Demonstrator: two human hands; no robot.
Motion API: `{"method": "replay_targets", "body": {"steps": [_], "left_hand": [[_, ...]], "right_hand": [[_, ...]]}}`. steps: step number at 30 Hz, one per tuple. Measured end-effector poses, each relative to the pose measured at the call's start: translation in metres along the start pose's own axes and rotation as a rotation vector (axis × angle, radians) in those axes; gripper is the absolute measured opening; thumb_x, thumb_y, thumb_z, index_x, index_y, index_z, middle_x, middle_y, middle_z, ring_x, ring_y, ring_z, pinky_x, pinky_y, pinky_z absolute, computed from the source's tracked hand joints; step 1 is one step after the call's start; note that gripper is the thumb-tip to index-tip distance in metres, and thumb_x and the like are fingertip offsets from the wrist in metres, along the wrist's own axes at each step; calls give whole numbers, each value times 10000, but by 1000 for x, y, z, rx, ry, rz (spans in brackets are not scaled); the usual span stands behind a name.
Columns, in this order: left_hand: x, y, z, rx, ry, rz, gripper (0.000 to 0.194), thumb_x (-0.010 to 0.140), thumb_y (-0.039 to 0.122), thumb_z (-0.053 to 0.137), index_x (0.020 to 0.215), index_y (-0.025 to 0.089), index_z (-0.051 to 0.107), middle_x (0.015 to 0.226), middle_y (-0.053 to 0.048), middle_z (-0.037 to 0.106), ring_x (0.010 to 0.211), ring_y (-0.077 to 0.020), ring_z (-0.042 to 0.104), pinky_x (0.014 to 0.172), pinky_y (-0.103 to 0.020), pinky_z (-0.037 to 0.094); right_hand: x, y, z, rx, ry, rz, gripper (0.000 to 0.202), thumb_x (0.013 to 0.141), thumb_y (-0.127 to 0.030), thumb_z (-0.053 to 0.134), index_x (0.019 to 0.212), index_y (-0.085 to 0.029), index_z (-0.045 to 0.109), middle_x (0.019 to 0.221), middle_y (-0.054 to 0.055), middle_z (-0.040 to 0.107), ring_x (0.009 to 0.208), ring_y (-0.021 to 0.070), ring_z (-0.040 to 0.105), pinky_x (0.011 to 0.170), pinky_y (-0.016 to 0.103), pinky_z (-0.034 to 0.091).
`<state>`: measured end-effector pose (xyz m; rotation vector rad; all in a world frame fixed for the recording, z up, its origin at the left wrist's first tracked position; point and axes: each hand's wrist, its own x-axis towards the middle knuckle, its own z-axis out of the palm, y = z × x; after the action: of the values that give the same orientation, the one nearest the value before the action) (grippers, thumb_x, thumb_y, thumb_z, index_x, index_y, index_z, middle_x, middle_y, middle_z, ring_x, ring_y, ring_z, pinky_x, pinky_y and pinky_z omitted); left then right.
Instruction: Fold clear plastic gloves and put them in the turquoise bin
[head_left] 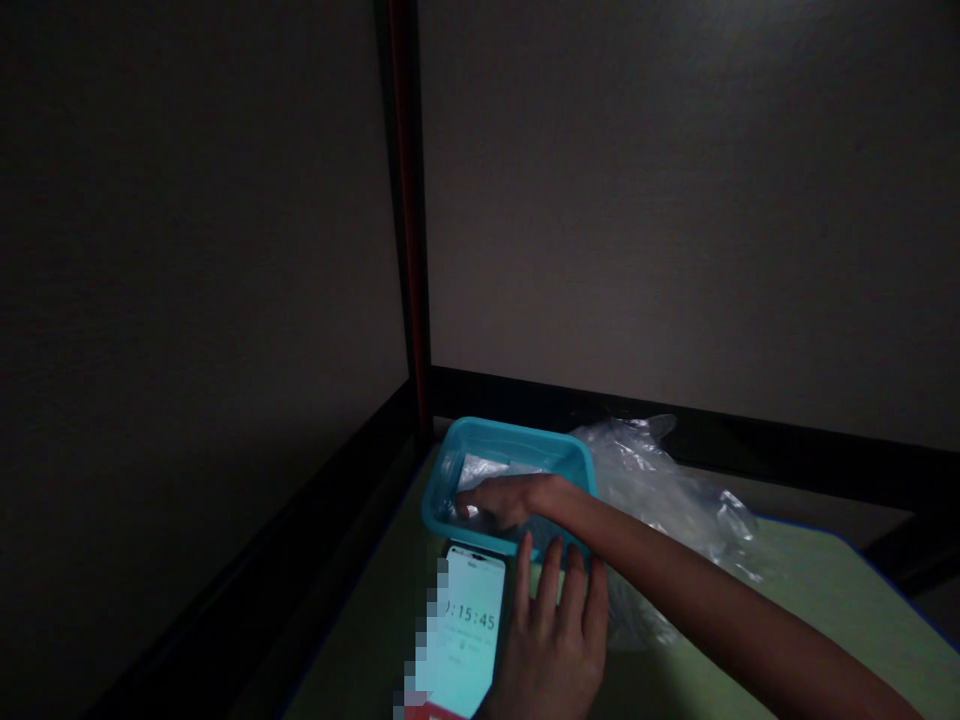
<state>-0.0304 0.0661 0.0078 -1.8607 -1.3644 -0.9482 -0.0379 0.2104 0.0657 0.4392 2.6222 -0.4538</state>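
Observation:
A blue plastic basket (517, 436) stands near the wall corner, with shiny clear plastic packets (484, 468) inside. My right hand (506, 498) reaches in over its right side; the fingers are bent down together among the packets, and what they hold is too dim to make out. Below the basket, my left hand (556, 625) has its fingers spread, the tips at the basket's near rim. It holds nothing. Left of that hand lies a lit phone (469, 620) with a timer on its screen.
Crumpled clear plastic bags (660, 490) lie right of the basket, partly behind my right forearm. The green table (817, 570) has a blue edge. Dark walls with a post (409, 200) meet behind it.

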Motion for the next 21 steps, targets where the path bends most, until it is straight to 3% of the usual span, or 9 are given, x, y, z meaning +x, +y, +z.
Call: {"method": "replay_targets", "body": {"steps": [10, 21], "left_hand": [[-2, -2, -1, 3, -36, 21, 307, 909, 160, 355, 1017, 158, 642, 958, -44, 678, 994, -218, 562, 964, -418, 318], [-2, -4, -3, 23, -100, 49, 301, 901, 221, 394, 1103, 143, 603, 1017, -51, 669, 1038, -224, 539, 960, -419, 312]], "right_hand": [[1, -5, 4, 24, 24, 21, 437, 722, -39, 524, 1135, -180, 535, 912, 45, 612, 750, 172, 569, 530, 221, 391], [-20, 6, -16, 139, 136, -44, 496, 681, -23, 620, 1158, -115, 519, 820, 20, 613, 690, 131, 554, 562, 194, 417]]}}
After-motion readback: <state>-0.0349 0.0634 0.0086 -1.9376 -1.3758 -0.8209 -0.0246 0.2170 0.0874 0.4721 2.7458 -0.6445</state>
